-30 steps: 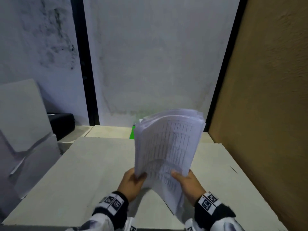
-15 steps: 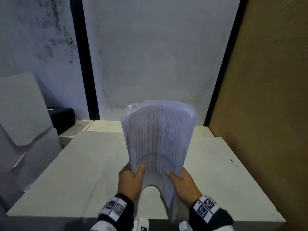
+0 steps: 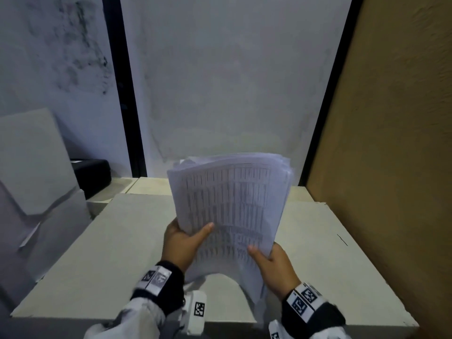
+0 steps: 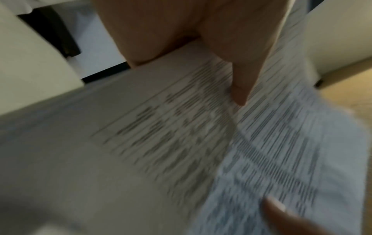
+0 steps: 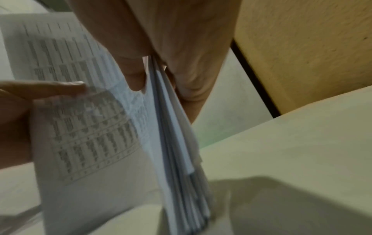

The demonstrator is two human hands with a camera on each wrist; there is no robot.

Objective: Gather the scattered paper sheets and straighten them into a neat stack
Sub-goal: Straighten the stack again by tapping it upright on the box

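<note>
A thick bundle of printed paper sheets (image 3: pixel 230 206) stands on end on the pale table (image 3: pixel 105 245), bowed so its lower edge arches off the surface. My left hand (image 3: pixel 183 243) grips its left side, thumb across the printed face. My right hand (image 3: pixel 271 263) pinches the right side lower down. In the left wrist view the left thumb lies on the sheets (image 4: pixel 201 135). In the right wrist view the right thumb and fingers clamp the fanned edges of the sheets (image 5: pixel 177 151), which are uneven.
A tan board (image 3: pixel 391 155) walls off the right side. Grey folded cardboard (image 3: pixel 36 179) leans at the left, with a black box (image 3: pixel 93 172) behind it. A grey wall (image 3: pixel 232 81) stands behind the table.
The bundle has leaned and shifted a little to the right. My left hand has slid higher up its left edge, while the right hand stays low on the right.
</note>
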